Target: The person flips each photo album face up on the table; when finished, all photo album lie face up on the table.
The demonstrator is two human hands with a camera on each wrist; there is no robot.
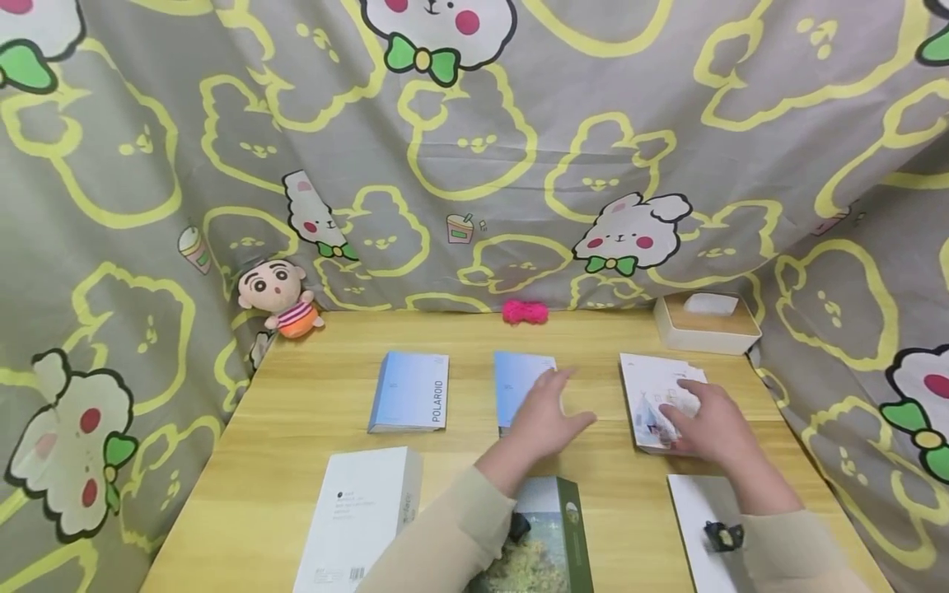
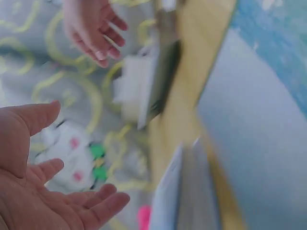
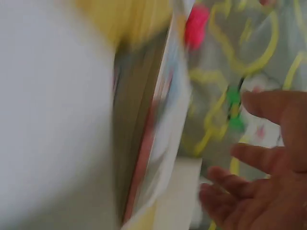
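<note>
My left hand is over the right side of the middle blue book, fingers spread and nothing in its grasp. In the left wrist view, that hand shows an open palm. My right hand hovers at the white illustrated book, which its fingertips overlap in the head view. From the right wrist, the same hand has its fingers apart, with a thick stack of pages beside it. Another blue book, lettered POLAROID, lies to the left.
Nearer me are a white box, a box with a landscape picture under the left forearm, and a white book under the right wrist. Along the back sit a plush doll, a pink bundle and a tissue box.
</note>
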